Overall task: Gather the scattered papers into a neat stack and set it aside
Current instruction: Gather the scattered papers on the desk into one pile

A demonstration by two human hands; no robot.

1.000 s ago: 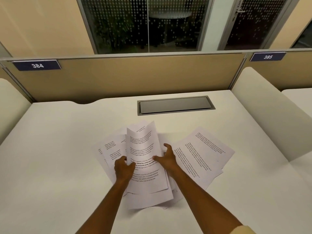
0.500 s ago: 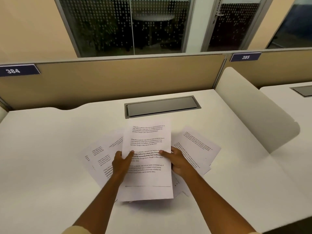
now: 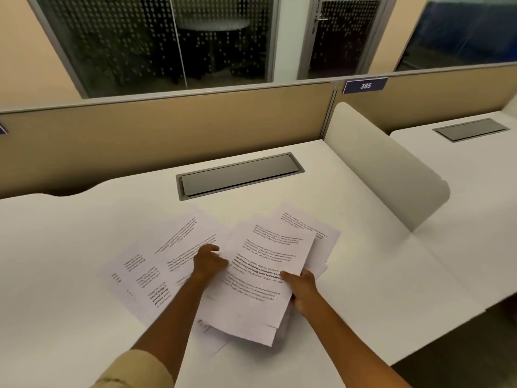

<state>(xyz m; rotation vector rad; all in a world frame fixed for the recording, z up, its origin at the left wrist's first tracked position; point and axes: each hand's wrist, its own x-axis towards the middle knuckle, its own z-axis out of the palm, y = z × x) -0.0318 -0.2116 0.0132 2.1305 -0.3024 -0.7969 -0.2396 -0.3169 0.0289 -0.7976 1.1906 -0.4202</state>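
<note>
Several printed white sheets lie fanned across the white desk (image 3: 70, 239). A partly gathered bundle of papers (image 3: 263, 278) sits at the middle, tilted to the right. My right hand (image 3: 303, 289) grips its right edge, thumb on top. My left hand (image 3: 208, 263) rests at the bundle's left edge, fingers curled on the sheets; whether it grips any is unclear. More loose sheets (image 3: 156, 264) spread to the left under my left forearm. Other sheets (image 3: 313, 231) stick out behind the bundle at the right.
A grey cable hatch (image 3: 240, 175) is set into the desk behind the papers. A tan partition (image 3: 167, 133) closes the back. A white rounded divider (image 3: 389, 169) stands at the right, with a neighbouring desk (image 3: 475, 169) beyond it. The desk's front edge runs at lower right.
The gathered bundle has swung to the right and tilted. My right hand moved down its right edge; my left hand shifted up to its left edge. The camera turned to the right.
</note>
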